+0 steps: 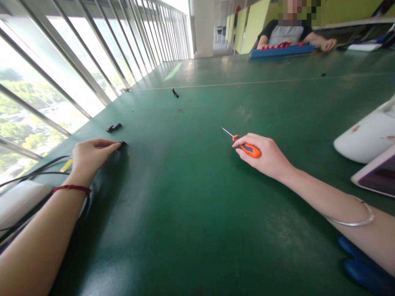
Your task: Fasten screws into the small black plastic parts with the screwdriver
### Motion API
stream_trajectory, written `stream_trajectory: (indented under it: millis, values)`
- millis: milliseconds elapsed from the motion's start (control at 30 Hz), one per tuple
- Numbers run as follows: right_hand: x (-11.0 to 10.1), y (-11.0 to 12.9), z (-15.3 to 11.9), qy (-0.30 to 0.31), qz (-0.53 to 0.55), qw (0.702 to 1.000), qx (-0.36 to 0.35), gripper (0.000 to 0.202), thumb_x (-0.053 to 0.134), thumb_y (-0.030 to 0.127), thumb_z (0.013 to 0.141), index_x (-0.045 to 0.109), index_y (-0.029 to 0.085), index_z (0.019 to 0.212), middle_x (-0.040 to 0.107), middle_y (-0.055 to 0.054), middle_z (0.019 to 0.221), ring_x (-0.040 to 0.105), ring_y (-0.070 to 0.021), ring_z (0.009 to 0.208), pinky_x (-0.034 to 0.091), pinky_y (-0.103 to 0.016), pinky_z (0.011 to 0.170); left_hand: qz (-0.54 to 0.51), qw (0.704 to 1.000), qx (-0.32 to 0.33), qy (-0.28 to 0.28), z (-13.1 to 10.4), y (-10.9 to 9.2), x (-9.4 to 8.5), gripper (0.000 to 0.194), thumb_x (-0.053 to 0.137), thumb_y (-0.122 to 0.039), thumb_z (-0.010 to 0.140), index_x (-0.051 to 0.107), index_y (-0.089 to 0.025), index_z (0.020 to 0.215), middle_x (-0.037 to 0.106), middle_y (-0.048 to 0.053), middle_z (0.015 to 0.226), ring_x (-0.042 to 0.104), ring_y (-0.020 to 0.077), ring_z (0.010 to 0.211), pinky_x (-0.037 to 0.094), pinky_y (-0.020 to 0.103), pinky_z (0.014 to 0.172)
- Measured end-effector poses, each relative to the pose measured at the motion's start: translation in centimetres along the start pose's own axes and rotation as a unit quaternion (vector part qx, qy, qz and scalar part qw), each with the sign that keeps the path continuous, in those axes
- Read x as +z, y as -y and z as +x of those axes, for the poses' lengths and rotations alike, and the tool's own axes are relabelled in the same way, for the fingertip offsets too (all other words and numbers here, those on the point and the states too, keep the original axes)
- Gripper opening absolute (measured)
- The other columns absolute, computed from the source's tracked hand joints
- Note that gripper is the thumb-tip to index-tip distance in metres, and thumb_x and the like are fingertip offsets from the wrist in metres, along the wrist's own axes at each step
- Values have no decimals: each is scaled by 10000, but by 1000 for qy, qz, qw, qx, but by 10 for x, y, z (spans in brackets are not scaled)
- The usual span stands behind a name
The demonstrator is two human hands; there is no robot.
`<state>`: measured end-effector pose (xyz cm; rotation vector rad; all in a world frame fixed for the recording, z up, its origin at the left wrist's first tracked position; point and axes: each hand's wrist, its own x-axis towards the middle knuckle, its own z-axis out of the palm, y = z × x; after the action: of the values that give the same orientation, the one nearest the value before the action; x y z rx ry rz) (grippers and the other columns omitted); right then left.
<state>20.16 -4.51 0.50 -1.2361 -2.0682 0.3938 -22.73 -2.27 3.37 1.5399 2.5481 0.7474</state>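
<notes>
At the left, the fingertips of my left hand (94,152) are closed on a small black part (122,144) at the green table (185,197). Just beyond it lie other black pieces (114,128). My right hand (262,155), right of the middle, is wrapped round an orange and grey screwdriver (251,149). Its thin metal shaft points away and to the left, touching nothing. Farther back on the table is another small black piece (175,93).
Cables and a white box (23,201) are at the left, beside a metal railing (101,49). A white object (367,131) and a pink-edged device (376,174) stand at the right. Across the table, a person sits behind a blue tray (282,51). Blue objects (364,271) lie under my right forearm.
</notes>
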Motion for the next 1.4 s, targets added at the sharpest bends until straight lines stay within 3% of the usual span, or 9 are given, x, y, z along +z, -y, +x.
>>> stream_trajectory:
  millis: [467, 600, 700, 800, 933, 1033, 1100, 1200, 1400]
  values:
    - [0, -1, -1, 1, -4, 1000, -3, 139, 564, 238, 773, 644, 205, 882, 633, -43, 882, 583, -154, 732, 450, -311, 705, -7, 999, 26, 21, -5, -3, 0, 454, 668, -433, 628, 703, -166, 994, 715, 20, 863, 614, 180, 827, 430, 210, 689]
    - [1, 1, 1, -7, 0, 1000, -8, 138, 565, 257, 780, 645, 212, 884, 650, -46, 901, 600, -167, 759, 458, -330, 731, 10, 999, 31, 14, -10, -12, 1, 457, 647, -469, 646, 700, -185, 1001, 709, 17, 793, 622, 201, 779, 421, 233, 646]
    - [-4, 11, 4, -42, 46, 998, 12, 138, 566, 289, 791, 651, 206, 860, 669, -42, 900, 613, -166, 779, 468, -311, 717, -32, 997, 77, 1, -22, -36, 6, 391, 664, -418, 649, 706, -174, 952, 706, 28, 750, 640, 205, 794, 439, 251, 702]
    - [-14, 29, 1, -71, 116, 990, 45, 187, 565, 365, 805, 656, 205, 835, 642, -12, 736, 572, -123, 623, 447, -257, 570, -104, 978, 171, 61, -43, -77, 17, 342, 666, -381, 669, 702, -149, 919, 706, 54, 738, 649, 198, 737, 465, 272, 692]
    - [-22, 48, -18, -116, 152, 978, 86, 173, 534, 348, 832, 640, 213, 846, 509, 33, 518, 454, -96, 438, 366, -247, 434, -221, 916, 279, 186, -74, -136, 44, 263, 675, -319, 687, 697, -126, 864, 719, 77, 813, 659, 182, 750, 506, 273, 706]
    - [-19, 49, -33, -207, 157, 963, 69, 56, 567, 272, 806, 591, 225, 824, 550, 19, 600, 483, -103, 479, 364, -250, 439, -264, 873, 331, 244, -94, -167, 71, 206, 682, -275, 696, 699, -128, 838, 720, 70, 825, 660, 170, 759, 514, 271, 718]
    - [-17, 44, -40, -248, 127, 959, 51, 30, 589, 239, 780, 575, 231, 807, 598, 1, 686, 513, -109, 522, 389, -257, 464, -278, 854, 357, 258, -104, -179, 87, 186, 679, -275, 707, 701, -139, 832, 715, 52, 788, 652, 158, 730, 514, 266, 696]
    - [-16, 37, -44, -252, 72, 965, 29, 48, 590, 206, 762, 573, 245, 784, 615, -1, 711, 519, -118, 527, 402, -273, 478, -291, 844, 378, 244, -113, -184, 103, 177, 679, -284, 718, 706, -154, 834, 701, 35, 762, 623, 135, 680, 500, 248, 649]
    - [-18, 34, -48, -222, 59, 973, 0, 90, 550, 193, 784, 560, 271, 741, 545, 32, 573, 467, -118, 450, 358, -293, 438, -309, 838, 387, 228, -117, -179, 105, 143, 664, -256, 737, 688, -160, 840, 688, 27, 817, 601, 115, 690, 496, 234, 654]
